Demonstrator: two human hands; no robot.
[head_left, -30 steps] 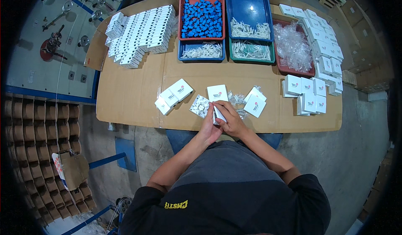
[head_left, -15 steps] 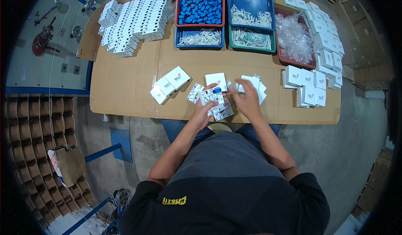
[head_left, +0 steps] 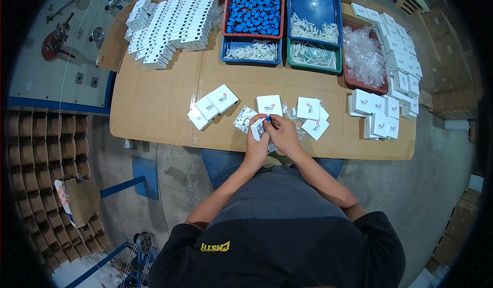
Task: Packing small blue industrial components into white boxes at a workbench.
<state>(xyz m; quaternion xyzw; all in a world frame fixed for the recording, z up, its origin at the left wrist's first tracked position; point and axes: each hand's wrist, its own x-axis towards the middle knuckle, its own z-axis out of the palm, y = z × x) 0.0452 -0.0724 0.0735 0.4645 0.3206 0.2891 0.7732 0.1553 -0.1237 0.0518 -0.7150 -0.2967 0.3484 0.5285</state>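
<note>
My left hand (head_left: 255,148) is closed around a white square plastic housing (head_left: 258,129), tilted up on its edge just above the near edge of the table. Against its upper right corner, my right hand (head_left: 284,135) pinches a small blue connector piece (head_left: 268,119); the fingers hide most of it. Left of the hands lies another white housing (head_left: 244,118), its inner side up. A white cover (head_left: 269,105) with a small red mark lies just beyond the fingers. On the right are loose white covers (head_left: 308,108) and small clear plastic bags (head_left: 290,114).
Three white covers (head_left: 215,102) overlap to the left. Trays at the back hold blue pieces (head_left: 255,11), white plugs (head_left: 315,54) and clear bags (head_left: 363,52). Stacked housings (head_left: 179,21) stand far left, white covers (head_left: 377,111) at the right. Cardboard (head_left: 154,103) covers the table.
My right hand has come left to meet the housing in my left hand, which is now tipped on edge. More of the covers on the right shows. The whole view has shifted slightly.
</note>
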